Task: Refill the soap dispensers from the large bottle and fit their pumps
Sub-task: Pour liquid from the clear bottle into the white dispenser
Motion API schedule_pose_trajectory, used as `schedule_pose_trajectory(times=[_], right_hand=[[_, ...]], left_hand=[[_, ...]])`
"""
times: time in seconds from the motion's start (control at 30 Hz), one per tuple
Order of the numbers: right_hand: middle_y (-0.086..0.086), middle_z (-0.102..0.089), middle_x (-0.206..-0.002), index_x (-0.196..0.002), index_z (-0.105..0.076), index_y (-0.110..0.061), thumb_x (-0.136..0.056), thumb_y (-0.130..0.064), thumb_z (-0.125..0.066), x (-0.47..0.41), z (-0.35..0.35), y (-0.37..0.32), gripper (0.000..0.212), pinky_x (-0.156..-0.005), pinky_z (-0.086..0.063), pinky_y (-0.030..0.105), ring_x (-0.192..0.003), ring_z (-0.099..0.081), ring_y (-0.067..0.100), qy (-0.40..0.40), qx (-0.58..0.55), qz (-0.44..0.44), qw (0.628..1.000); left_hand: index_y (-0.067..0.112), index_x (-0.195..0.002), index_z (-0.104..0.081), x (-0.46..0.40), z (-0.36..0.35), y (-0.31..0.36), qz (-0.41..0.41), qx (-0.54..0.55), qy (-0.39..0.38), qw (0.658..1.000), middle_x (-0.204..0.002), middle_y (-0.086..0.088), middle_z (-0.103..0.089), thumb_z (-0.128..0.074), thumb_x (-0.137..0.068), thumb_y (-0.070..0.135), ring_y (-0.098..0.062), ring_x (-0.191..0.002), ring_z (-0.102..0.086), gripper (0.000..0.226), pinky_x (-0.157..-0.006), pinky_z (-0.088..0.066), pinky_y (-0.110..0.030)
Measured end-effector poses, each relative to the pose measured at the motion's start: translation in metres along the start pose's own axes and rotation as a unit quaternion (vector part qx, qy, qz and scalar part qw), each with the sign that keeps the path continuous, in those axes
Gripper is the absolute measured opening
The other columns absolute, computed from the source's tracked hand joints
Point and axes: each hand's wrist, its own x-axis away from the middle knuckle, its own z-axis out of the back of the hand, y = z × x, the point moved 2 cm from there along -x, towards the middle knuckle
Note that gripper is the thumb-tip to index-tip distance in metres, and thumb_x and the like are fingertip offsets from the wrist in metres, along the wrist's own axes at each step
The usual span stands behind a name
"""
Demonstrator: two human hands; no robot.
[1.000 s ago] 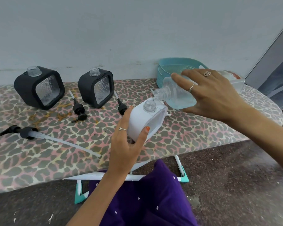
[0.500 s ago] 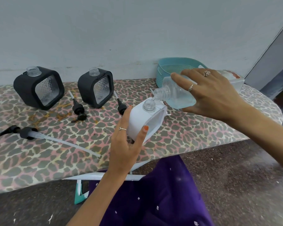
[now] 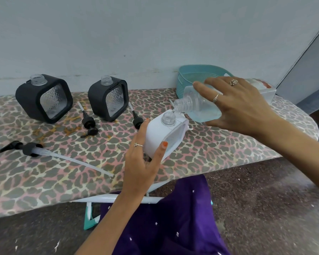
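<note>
Three soap dispensers sit or are held over the leopard-print padded surface (image 3: 219, 153), and almost nothing has shifted across the last second, so we judge the pour to be mid-way and steady. At far left, a long black pump with a clear dip tube (image 3: 50, 153) lies flat. Behind it stand two black square dispensers with clear patterned windows (image 3: 44, 98), (image 3: 109, 99), necks open; two short black pumps (image 3: 88, 123), (image 3: 137, 120) lie beside them. We read these as waiting their turn. Near centre, our left hand (image 3: 142, 162) keeps its grip wrapped around the white square dispenser (image 3: 164, 137), tilted, its base at the surface. Our right hand (image 3: 241, 105) keeps its grip closed on the large clear bottle of pale blue liquid (image 3: 199, 107), tipped with its mouth just above the white dispenser's neck; a thin stream seems to fall. Further right is a teal plastic basket (image 3: 195, 74).
</note>
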Motion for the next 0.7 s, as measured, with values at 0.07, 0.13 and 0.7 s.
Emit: schedule_pose_trajectory(times=[0.07, 0.13, 0.7], right_hand=[[0.021, -0.060, -0.117, -0.133, -0.043, -0.013, -0.072, -0.046, -0.071, -0.0002, -0.0001, -0.0003, 0.075, -0.076, -0.049, 0.046, -0.099, -0.062, 0.041, 0.000, -0.001, 0.002, 1.000], [0.021, -0.060, -0.117, -0.133, -0.044, -0.012, -0.073, -0.047, -0.067, -0.0003, -0.0001, -0.0004, 0.073, -0.076, -0.049, 0.047, -0.098, -0.062, 0.042, 0.001, -0.003, 0.004, 1.000], [0.022, -0.060, -0.118, -0.134, -0.041, -0.013, -0.064, -0.044, -0.082, -0.0006, -0.0003, -0.0014, 0.086, -0.077, -0.049, 0.047, -0.100, -0.061, 0.042, -0.009, -0.003, 0.001, 1.000]], left_hand=[[0.037, -0.145, -0.028, -0.0001, 0.0002, 0.0004, 0.000, -0.003, 0.002, 1.000, -0.144, -0.003, -0.050, -0.049, -0.091, 0.060, -0.017, -0.129, -0.053, 0.062, -0.091, -0.057, -0.037], [0.038, -0.144, -0.028, -0.0002, 0.0008, 0.0007, -0.001, -0.005, 0.002, 1.000, -0.143, -0.003, -0.050, -0.050, -0.091, 0.060, -0.018, -0.129, -0.053, 0.061, -0.091, -0.057, -0.037], [0.035, -0.145, -0.028, -0.0006, 0.0009, 0.0030, -0.006, 0.003, -0.001, 1.000, -0.141, 0.007, -0.047, -0.048, -0.090, 0.063, 0.003, -0.128, -0.046, 0.064, -0.094, -0.049, -0.014]])
